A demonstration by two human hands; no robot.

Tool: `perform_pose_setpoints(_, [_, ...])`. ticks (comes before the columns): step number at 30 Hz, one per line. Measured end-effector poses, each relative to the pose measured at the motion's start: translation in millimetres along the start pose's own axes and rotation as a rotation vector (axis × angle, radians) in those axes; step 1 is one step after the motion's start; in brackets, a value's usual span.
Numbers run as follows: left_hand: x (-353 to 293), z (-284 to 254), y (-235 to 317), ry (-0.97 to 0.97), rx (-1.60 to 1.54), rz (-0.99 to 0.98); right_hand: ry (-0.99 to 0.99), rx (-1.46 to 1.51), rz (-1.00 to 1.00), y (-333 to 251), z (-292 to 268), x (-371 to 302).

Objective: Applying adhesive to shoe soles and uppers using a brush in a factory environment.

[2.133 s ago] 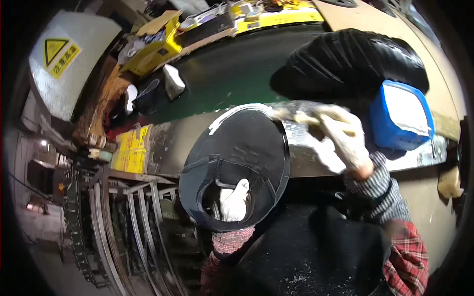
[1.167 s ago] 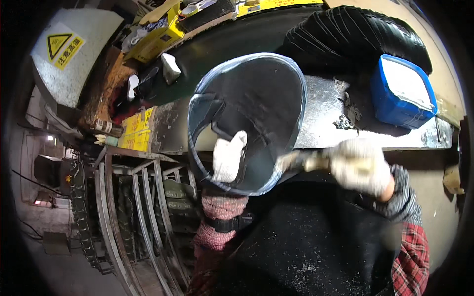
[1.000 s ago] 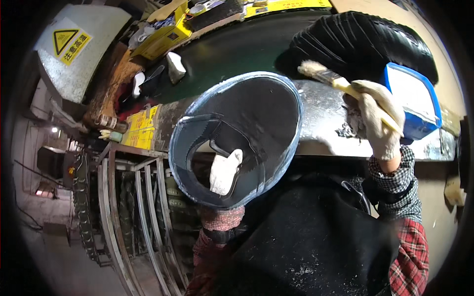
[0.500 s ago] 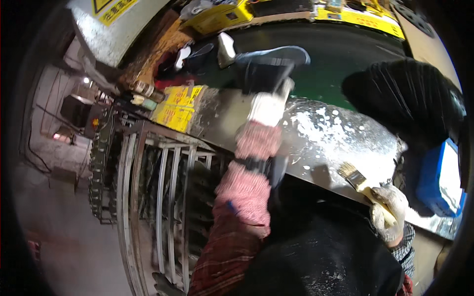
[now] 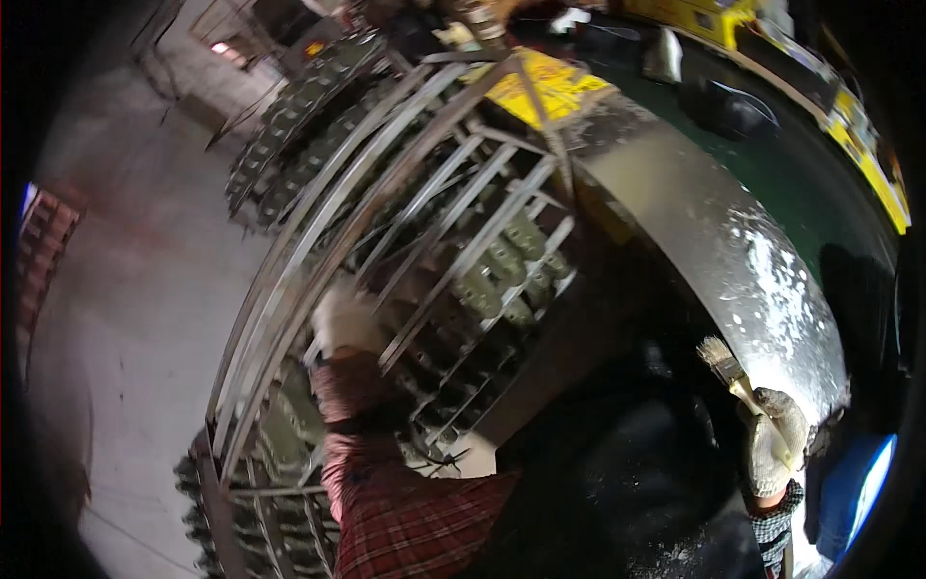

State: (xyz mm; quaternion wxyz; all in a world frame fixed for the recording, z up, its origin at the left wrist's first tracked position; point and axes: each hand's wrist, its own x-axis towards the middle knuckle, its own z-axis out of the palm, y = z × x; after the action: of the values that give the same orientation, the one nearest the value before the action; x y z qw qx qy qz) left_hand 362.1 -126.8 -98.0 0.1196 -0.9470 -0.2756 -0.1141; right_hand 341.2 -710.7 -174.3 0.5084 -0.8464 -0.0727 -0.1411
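My left hand [image 5: 347, 318], in a pale glove, reaches in among the bars of a metal rack [image 5: 424, 217]. Motion smears its fingers, so whether it grips anything is unclear. Grey-green, shoe-shaped pieces [image 5: 502, 261] sit in rows inside this rack, and more lie close below the hand. At the lower right, my gloved right hand [image 5: 779, 439] is closed round the handle of a paintbrush [image 5: 721, 359]. Its bristles point up and left, beside the edge of a metal worktop [image 5: 666, 183] spattered with white.
Beyond the worktop runs a dark green belt [image 5: 810, 198] carrying a black piece [image 5: 728, 108] and a white piece [image 5: 664, 56]. A blue container [image 5: 854, 497] stands by my right forearm. Yellow sheeting [image 5: 550, 87] covers the worktop's far end. Grey floor [image 5: 154, 318] lies left of the rack.
My left hand has left the black piece on the belt and swung down and left to the rack. The view has turned left. My right hand still holds the paintbrush.
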Motion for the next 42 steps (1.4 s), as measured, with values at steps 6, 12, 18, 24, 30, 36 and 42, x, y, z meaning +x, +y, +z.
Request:
perform_pose_setpoints(6, [-111, 11, -218, -0.125, -0.127, -0.733, -0.155, 0.115, -0.061, -40, 25, 4])
perform_pose_setpoints(12, [-120, 47, -234, 0.118, -1.368, -0.892, -0.312, 0.150, 0.048, -10, 11, -13])
perform_pose_setpoints(18, [-88, 71, -160, -0.087, -1.776, -0.572, -0.068, 0.081, 0.201, -14, -10, -37])
perform_pose_setpoints(24, [-91, 24, 114, -0.782, -2.465, 0.025, 0.250, 0.001, -0.018, -39, -83, -32])
perform_pose_setpoints(30, [-109, -63, 300, -1.382, -1.785, 0.681, 1.092, -0.293, 0.191, -35, -205, -80])
perform_pose_setpoints(36, [-139, -46, 370, -2.088, -2.136, 0.480, 0.855, -0.675, 0.434, -32, -236, -106])
perform_pose_setpoints(42, [-154, 3, 344, -2.240, -2.066, 0.143, 0.969, -0.376, 0.422, -28, -240, -127])
